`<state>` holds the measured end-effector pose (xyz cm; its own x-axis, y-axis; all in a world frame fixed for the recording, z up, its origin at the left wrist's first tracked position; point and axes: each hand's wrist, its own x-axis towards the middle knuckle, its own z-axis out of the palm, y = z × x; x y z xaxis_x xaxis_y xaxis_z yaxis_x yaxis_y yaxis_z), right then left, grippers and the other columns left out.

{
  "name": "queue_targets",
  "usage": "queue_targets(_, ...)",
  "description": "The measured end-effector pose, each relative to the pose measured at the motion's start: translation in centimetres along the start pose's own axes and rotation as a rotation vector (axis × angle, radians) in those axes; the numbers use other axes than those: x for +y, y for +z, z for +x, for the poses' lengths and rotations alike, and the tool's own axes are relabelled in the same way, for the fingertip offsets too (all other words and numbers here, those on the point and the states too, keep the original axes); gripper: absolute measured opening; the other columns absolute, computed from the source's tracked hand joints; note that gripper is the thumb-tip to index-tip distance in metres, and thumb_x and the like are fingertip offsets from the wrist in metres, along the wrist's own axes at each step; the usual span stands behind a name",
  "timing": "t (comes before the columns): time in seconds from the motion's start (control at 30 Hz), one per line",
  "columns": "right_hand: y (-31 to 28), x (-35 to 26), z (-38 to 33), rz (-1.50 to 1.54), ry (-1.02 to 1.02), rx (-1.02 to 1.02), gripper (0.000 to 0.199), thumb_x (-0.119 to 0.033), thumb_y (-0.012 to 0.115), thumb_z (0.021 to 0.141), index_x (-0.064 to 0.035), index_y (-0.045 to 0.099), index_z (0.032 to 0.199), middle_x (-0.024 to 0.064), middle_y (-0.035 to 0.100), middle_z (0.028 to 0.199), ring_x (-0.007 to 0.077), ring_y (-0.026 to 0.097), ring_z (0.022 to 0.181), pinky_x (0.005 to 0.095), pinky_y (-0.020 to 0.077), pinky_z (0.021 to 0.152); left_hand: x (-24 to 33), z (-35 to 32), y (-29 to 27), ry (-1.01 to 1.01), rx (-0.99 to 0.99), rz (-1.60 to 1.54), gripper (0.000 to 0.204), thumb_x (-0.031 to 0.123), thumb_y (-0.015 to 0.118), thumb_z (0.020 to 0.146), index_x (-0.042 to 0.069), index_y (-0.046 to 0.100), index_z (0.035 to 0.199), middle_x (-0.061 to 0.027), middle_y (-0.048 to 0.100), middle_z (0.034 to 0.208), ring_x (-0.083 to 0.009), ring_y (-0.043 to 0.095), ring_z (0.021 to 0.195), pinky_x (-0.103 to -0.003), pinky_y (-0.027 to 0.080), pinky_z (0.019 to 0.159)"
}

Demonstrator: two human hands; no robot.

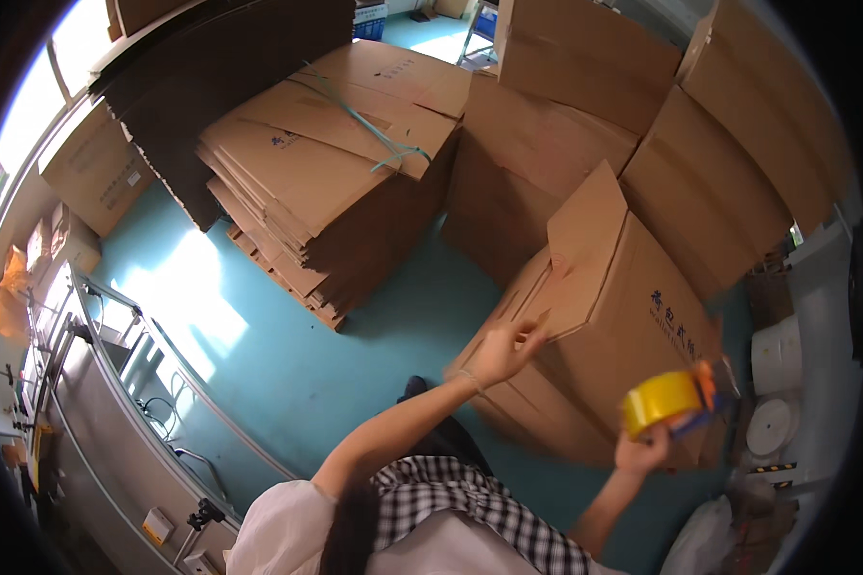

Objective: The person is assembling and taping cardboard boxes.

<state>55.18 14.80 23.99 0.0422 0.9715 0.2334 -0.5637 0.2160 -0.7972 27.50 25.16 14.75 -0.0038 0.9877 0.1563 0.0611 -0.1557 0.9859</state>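
A tape dispenser with a wide yellow roll [662, 402] and an orange and blue body is gripped in my right hand [642, 448], raised in front of the near carton's printed side and blurred by motion. My left hand [503, 355] is at that brown carton's [633, 335] top edge, its fingers bent together beside the flaps; what is between them, if anything, is too small to make out. One top flap [590, 240] of the carton tilts upward, while the others lie roughly flat.
Beyond the floor gap lies a tall stack of flattened cartons [345, 144] with a loose green strap [364, 120] on top. Large upright cardboard sheets [710, 182] stand behind the near carton. A metal-framed bench [115, 412] runs along the left; white rolls [772, 426] are at right.
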Motion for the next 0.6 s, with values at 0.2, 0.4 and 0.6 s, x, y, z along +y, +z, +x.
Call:
queue_targets(0.2,17.9,18.0,6.3,0.324,0.917,-0.27,0.029,-0.017,0.053,0.083,-0.0023,0.057,0.109,0.0103,0.062,0.083,0.0245,0.061,0.065,0.038,0.0516,0.059,1.2,-0.7,-12.9,-0.083,0.366,-0.406,0.03,0.025,0.047,0.103,-0.001,0.061,0.11,-0.0059,0.068,0.096,-0.0111,0.062,0.088,-0.025,0.05,0.081)
queue_targets(0.4,21.2,27.5,11.6,0.499,1.151,-0.434,0.033,-0.012,0.05,0.084,-0.0042,0.055,0.115,0.0117,0.064,0.098,0.0301,0.066,0.081,0.0453,0.0539,0.073,0.5,1.5,-22.1,-0.126,0.6,-0.49,0.038,0.032,0.039,0.106,0.002,0.062,0.111,-0.0042,0.067,0.095,-0.0093,0.057,0.084,-0.025,0.046,0.08)
queue_targets(0.6,23.6,35.4,17.8,0.227,1.175,-0.392,0.05,-0.003,0.063,0.079,-0.0059,0.049,0.127,0.0096,0.06,0.116,0.0254,0.061,0.104,0.0403,0.0513,0.09,-2.2,7.2,-29.2,-0.18,0.72,-0.611,0.036,0.03,0.039,0.106,0.004,0.063,0.111,-0.0017,0.063,0.088,-0.0079,0.056,0.081,-0.023,0.045,0.079)
